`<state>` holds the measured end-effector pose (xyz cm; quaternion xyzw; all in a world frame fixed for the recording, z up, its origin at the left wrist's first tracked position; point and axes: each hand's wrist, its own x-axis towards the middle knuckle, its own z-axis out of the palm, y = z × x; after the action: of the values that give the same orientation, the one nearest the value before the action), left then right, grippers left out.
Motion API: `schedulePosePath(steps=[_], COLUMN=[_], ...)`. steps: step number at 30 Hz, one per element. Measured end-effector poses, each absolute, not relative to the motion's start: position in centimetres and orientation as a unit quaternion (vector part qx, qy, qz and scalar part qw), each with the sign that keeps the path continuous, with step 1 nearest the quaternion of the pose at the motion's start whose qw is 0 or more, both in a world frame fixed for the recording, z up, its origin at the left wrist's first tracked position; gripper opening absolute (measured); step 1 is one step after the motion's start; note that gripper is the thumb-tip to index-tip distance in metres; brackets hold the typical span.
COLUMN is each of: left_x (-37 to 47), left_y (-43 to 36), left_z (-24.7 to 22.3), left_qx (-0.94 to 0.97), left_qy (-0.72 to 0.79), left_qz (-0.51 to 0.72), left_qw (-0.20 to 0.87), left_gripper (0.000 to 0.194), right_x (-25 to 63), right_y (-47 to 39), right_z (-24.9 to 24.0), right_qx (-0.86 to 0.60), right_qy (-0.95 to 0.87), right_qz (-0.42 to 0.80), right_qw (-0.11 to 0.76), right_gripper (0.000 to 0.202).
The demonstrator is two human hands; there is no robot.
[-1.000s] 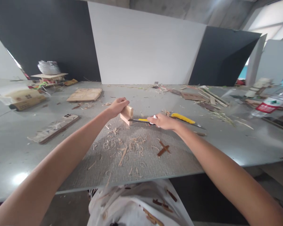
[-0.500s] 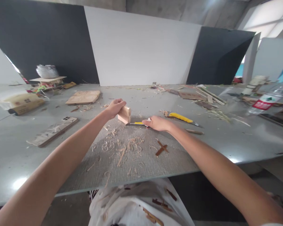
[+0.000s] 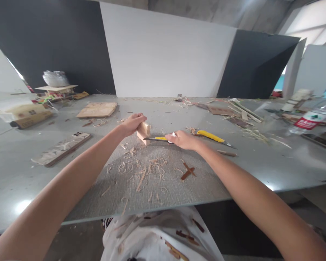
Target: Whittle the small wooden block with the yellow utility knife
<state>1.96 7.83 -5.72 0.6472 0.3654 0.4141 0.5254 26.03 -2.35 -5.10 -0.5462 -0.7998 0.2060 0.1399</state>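
Note:
My left hand [image 3: 134, 123] is closed around the top of a pale wooden block [image 3: 144, 133], which stands on edge over a grey textured mat [image 3: 116, 195]. A utility knife [image 3: 159, 139] with yellow on its body is gripped in my right hand [image 3: 182, 140]. Its blade points left and lies against the block's near face, in the lower half. Curled wood shavings [image 3: 152, 166] are strewn over the mat below. Two crossed brown strips [image 3: 188, 171] lie nearer the right forearm. A second, yellow-handled knife [image 3: 210, 136] rests on the table to the right of my right hand.
To the left are a phone [image 3: 62, 148] and a flat wooden board [image 3: 97, 110]. A water bottle [image 3: 309, 117] and thin wood strips [image 3: 246, 110] are at the right. White and dark panels [image 3: 168, 50] close off the back. The table's near edge runs just before my lap.
The knife blade has risen slightly along the block's near face, with my right hand moving up a little. The left hand keeps its hold on the block. The view has shifted slightly.

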Motion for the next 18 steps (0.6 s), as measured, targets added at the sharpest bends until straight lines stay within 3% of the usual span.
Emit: schedulePosePath(steps=[18], left_x=[1.3], left_y=[8.2], left_z=[-5.8], left_qx=[0.617], left_qy=[0.365], left_qz=[0.445], left_qw=[0.537], left_gripper=[0.026], right_x=[24.1], right_y=[-1.8], right_z=[-5.8], right_qx=[-0.583], right_qy=[-0.788], right_qz=[0.175], right_qw=[0.093], right_gripper=[0.062])
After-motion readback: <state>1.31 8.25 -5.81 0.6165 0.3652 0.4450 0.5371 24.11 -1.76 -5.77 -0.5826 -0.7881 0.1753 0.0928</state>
